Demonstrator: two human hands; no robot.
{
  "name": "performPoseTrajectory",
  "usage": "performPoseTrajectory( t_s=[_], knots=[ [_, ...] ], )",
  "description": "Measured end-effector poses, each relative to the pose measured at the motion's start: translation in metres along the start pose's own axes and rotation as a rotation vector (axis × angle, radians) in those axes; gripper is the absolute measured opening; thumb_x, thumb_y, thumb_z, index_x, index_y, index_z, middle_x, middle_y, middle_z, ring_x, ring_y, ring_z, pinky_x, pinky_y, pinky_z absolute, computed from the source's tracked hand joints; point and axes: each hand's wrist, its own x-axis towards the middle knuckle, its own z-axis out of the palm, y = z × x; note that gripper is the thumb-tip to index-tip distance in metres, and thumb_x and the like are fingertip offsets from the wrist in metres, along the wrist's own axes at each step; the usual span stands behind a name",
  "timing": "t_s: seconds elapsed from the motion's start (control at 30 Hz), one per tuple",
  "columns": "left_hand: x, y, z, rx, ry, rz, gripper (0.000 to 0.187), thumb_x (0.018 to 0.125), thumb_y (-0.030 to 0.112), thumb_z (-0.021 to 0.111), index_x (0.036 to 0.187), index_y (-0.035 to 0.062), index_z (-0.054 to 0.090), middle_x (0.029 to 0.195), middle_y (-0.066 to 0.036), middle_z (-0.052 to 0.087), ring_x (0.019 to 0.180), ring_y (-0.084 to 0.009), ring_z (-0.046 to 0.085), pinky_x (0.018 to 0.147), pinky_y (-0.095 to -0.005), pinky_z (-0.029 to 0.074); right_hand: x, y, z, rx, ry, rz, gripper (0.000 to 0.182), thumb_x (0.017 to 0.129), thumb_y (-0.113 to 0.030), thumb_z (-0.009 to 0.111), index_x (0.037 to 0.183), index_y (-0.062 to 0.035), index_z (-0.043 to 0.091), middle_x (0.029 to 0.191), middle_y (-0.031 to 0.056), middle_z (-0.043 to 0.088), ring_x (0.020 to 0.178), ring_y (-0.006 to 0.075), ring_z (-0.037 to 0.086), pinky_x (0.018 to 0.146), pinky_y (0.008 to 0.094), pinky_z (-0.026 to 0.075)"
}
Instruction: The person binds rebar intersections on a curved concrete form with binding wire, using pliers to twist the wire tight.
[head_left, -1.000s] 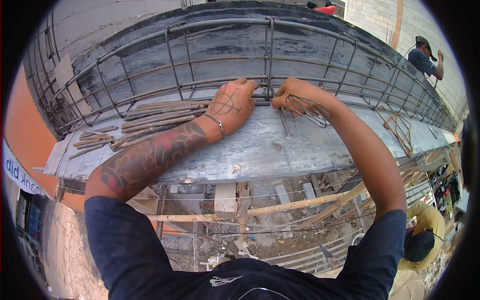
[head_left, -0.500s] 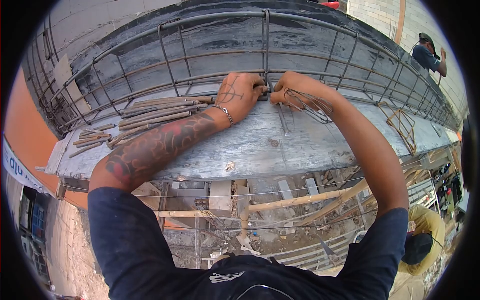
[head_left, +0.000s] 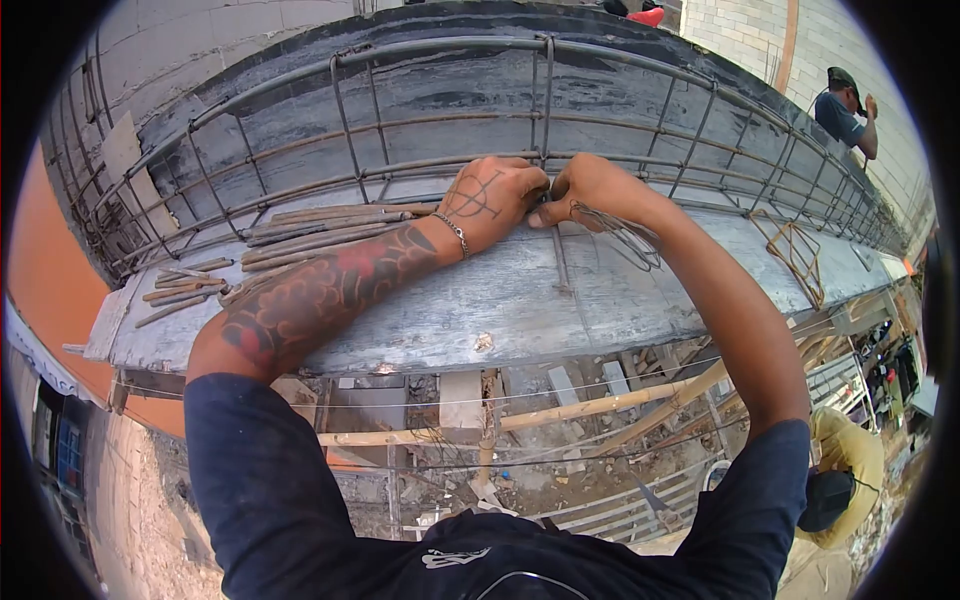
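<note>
My left hand [head_left: 493, 205] is closed at the lower bars of a long rebar cage [head_left: 548, 95], beside an upright stirrup. What its fingertips grip is hidden. Close against it, my right hand [head_left: 600, 190] is closed, its thumb bent in toward the same joint. A looped bundle of thin tie wire [head_left: 632, 238] hangs from the right hand and trails along the wrist. Just below the hands, a thin metal rod [head_left: 562, 265] points toward me over the grey board [head_left: 430, 325].
Short cut bars [head_left: 290, 240] lie on the board at left, partly behind my left forearm. Bent wire stirrups [head_left: 790, 262] lie at right. Beyond the board's near edge is a drop with bamboo poles [head_left: 600, 402]. One person [head_left: 840, 118] is at upper right, another [head_left: 845, 475] below.
Both hands sit slightly farther right and have drawn closer together at the joint. The right hand has turned, with its thumb now lower. The view has shifted a little.
</note>
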Motion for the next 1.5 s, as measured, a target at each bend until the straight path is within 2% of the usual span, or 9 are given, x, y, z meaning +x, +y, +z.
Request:
performPoseTrajectory(
  t_s=[0.13, 0.2, 0.4, 0.6, 0.77, 0.93, 1.13, 1.3, 1.5],
  knots=[
    [0.001, 0.004, 0.002, -0.08, 0.051, -0.055, 0.013, 0.08, 0.005, 0.062, 0.09, 0.0023, 0.07, 0.08, -0.014, 0.067, 0.077, -0.0305, 0.066, 0.069, -0.0374, 0.051, -0.005, -0.004, -0.009, 0.103, -0.045, 0.163, 0.036, 0.079, -0.033, 0.066, 0.072, 0.0025, 0.066, 0.055, 0.0086, 0.056, 0.054, 0.0171, 0.056, 0.052, 0.0313, 0.042],
    [0.003, 0.01, 0.004, -0.082, 0.053, -0.185, 0.014, 0.081, 0.007, 0.062, 0.09, 0.0023, 0.071, 0.083, -0.014, 0.067, 0.076, -0.0306, 0.065, 0.069, -0.0374, 0.051, -0.001, 0.012, -0.003, 0.601, -0.076, 0.295, 0.036, 0.087, -0.033, 0.061, 0.085, 0.002, 0.066, 0.065, 0.0111, 0.062, 0.057, 0.0182, 0.059, 0.05, 0.03, 0.046],
    [0.004, 0.017, 0.004, -0.041, 0.043, -0.234, 0.015, 0.081, 0.008, 0.063, 0.091, 0.0021, 0.072, 0.087, -0.014, 0.067, 0.075, -0.0302, 0.064, 0.069, -0.0378, 0.051, -0.014, 0.002, 0.0, 1.165, -0.008, 0.365, 0.023, 0.092, -0.018, 0.053, 0.088, 0.0029, 0.062, 0.076, 0.0077, 0.063, 0.057, 0.0154, 0.058, 0.051, 0.0246, 0.049],
    [0.008, 0.017, 0.0, -0.013, -0.029, -0.232, 0.017, 0.081, 0.008, 0.062, 0.093, 0.0029, 0.072, 0.086, -0.014, 0.069, 0.077, -0.0293, 0.066, 0.071, -0.0363, 0.051, -0.015, 0.014, 0.013, 1.168, -0.025, 0.346, 0.017, 0.093, -0.012, 0.053, 0.093, 0.0025, 0.062, 0.084, 0.0086, 0.064, 0.072, 0.0155, 0.061, 0.063, 0.0231, 0.052],
    [0.012, 0.019, -0.009, -0.034, -0.088, -0.277, 0.017, 0.081, 0.011, 0.062, 0.093, 0.0031, 0.072, 0.083, -0.015, 0.069, 0.077, -0.0292, 0.067, 0.073, -0.0354, 0.051, -0.017, 0.016, 0.025, 1.226, 0.02, 0.302, 0.016, 0.093, -0.011, 0.054, 0.093, 0.0032, 0.062, 0.084, 0.0066, 0.063, 0.072, 0.0133, 0.059, 0.063, 0.0225, 0.051],
    [0.014, 0.017, -0.009, -0.031, -0.096, -0.294, 0.019, 0.082, 0.012, 0.062, 0.095, 0.0032, 0.071, 0.085, -0.016, 0.069, 0.078, -0.0293, 0.068, 0.074, -0.0354, 0.051, -0.014, 0.006, 0.031, 0.847, 0.184, 0.339, 0.023, 0.094, -0.018, 0.056, 0.088, 0.0039, 0.064, 0.076, 0.0051, 0.061, 0.063, 0.0114, 0.055, 0.058, 0.0236, 0.048],
    [0.013, 0.021, -0.017, -0.106, -0.068, -0.31, 0.022, 0.084, 0.019, 0.062, 0.094, 0.0022, 0.071, 0.084, -0.017, 0.069, 0.079, -0.0292, 0.068, 0.075, -0.0346, 0.051, -0.004, 0.0, 0.046, 0.862, 0.418, 0.358, 0.027, 0.092, -0.021, 0.06, 0.087, 0.0052, 0.065, 0.068, 0.0067, 0.06, 0.055, 0.0115, 0.054, 0.05, 0.026, 0.046],
    [0.02, 0.019, -0.02, -0.256, -0.098, -0.459, 0.034, 0.086, 0.033, 0.059, 0.087, 0.0003, 0.071, 0.074, -0.018, 0.068, 0.076, -0.0295, 0.067, 0.076, -0.0374, 0.05, 0.001, 0.004, 0.048, 0.839, 0.442, 0.385, 0.027, 0.091, -0.02, 0.062, 0.086, 0.0057, 0.066, 0.068, 0.0082, 0.063, 0.058, 0.0117, 0.058, 0.051, 0.0266, 0.047],
    [0.028, 0.018, -0.015, -0.156, -0.075, -0.501, 0.033, 0.086, 0.029, 0.057, 0.081, -0.0007, 0.07, 0.07, -0.019, 0.066, 0.076, -0.0337, 0.066, 0.076, -0.0392, 0.049, -0.005, 0.005, 0.05, 0.744, 0.452, 0.299, 0.021, 0.084, -0.015, 0.064, 0.085, 0.0054, 0.069, 0.069, 0.0116, 0.066, 0.062, 0.0161, 0.063, 0.057, 0.031, 0.05]
  ],
)
